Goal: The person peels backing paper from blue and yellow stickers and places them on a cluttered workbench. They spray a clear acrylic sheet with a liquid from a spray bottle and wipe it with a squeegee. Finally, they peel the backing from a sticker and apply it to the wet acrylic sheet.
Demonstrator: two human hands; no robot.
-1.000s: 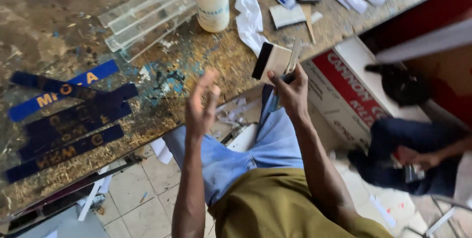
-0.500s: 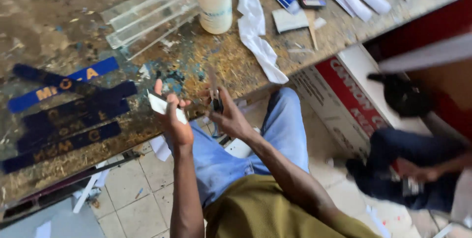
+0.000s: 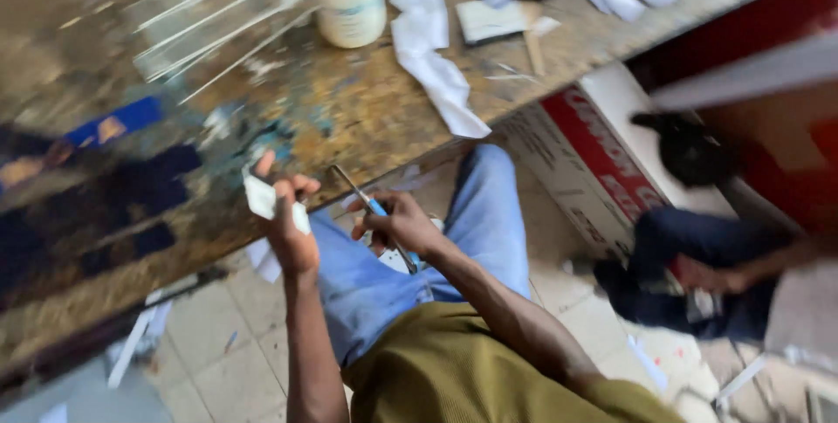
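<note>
I keep my left hand (image 3: 292, 229) pinched firmly on the white scrap (image 3: 264, 199) and my right hand (image 3: 403, 226) closed around the scissors (image 3: 371, 207), cutting squarely.

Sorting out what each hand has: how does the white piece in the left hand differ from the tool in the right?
The white piece is small, flat and pale; the tool is long, thin and metallic with a blue part. The left hand pinches the piece in its fingertips; the right hand wraps around the tool, which sits slanted. Both are held beside the worn table edge.
</note>
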